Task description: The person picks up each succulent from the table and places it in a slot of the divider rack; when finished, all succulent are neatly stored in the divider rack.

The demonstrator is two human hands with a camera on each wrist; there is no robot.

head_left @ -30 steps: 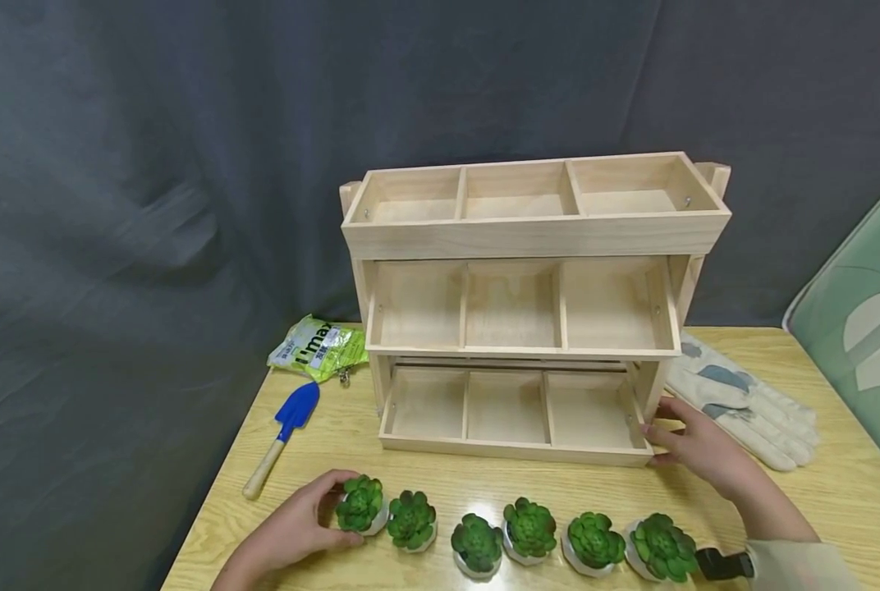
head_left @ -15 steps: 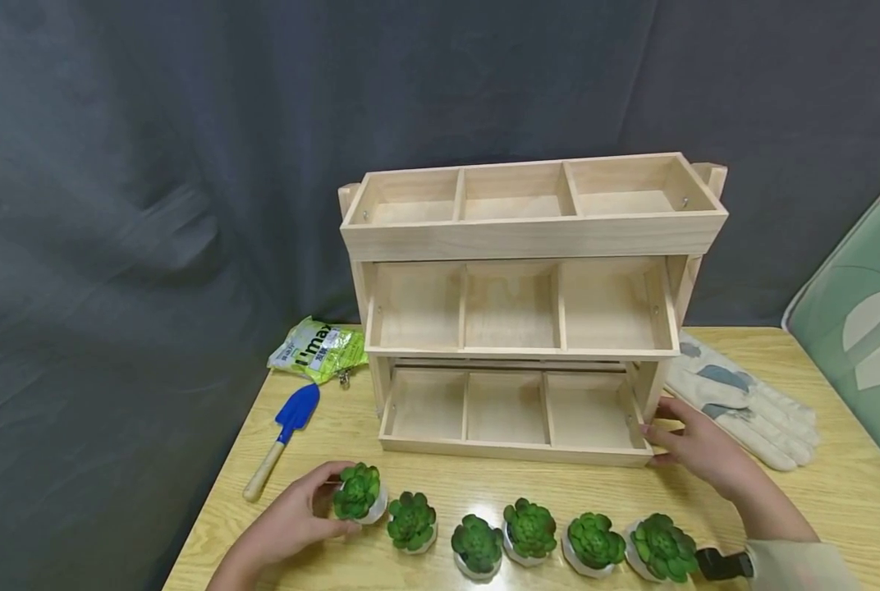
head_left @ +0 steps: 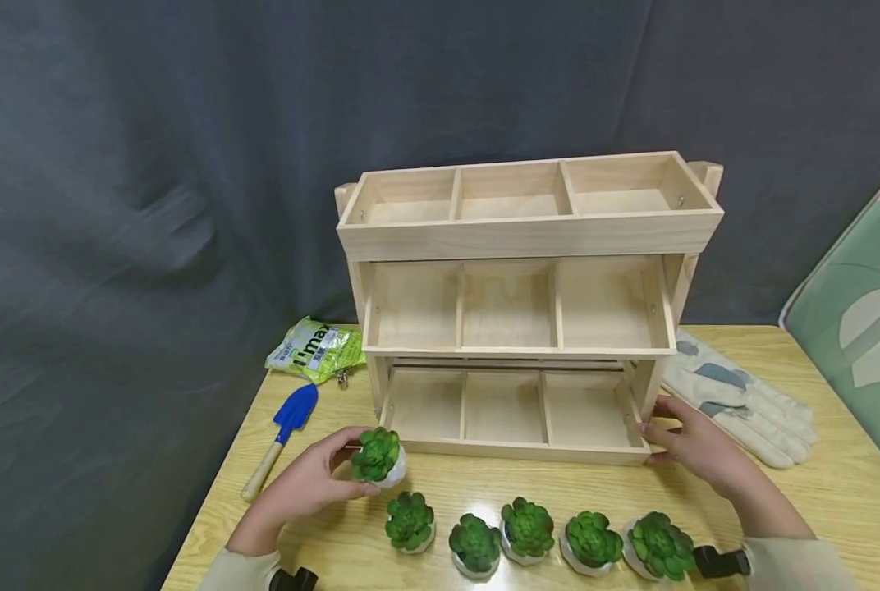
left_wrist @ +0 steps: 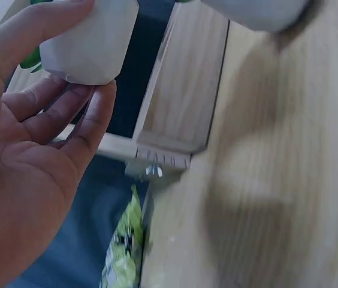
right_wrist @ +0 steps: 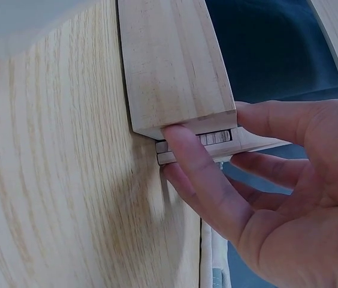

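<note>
My left hand (head_left: 310, 480) holds a small potted succulent (head_left: 376, 456), its thumb and fingers around the white pot. In the left wrist view the faceted white pot (left_wrist: 91, 45) is raised above the table, fingertips at its underside. A three-tier wooden planter stand (head_left: 529, 238) with divided trays stands behind. At the stand's lower right corner, my right hand (head_left: 694, 447) grips the end of the bottom tray and leg; the right wrist view shows its fingers (right_wrist: 199, 174) around that wood. Along the front runs a row of several more potted succulents (head_left: 410, 521).
Left of the stand lie a blue hand trowel (head_left: 295, 410) with a wooden handle and a green-and-white plastic bag (head_left: 318, 349). White work gloves (head_left: 743, 398) lie to its right. A dark curtain (head_left: 263, 123) hangs behind, with a leaf-patterned panel (head_left: 861, 312) at far right.
My left hand has lifted the potted succulent off the front row and carried it up and forward, toward the stand's bottom tray. The right hand stays on the stand's corner.
</note>
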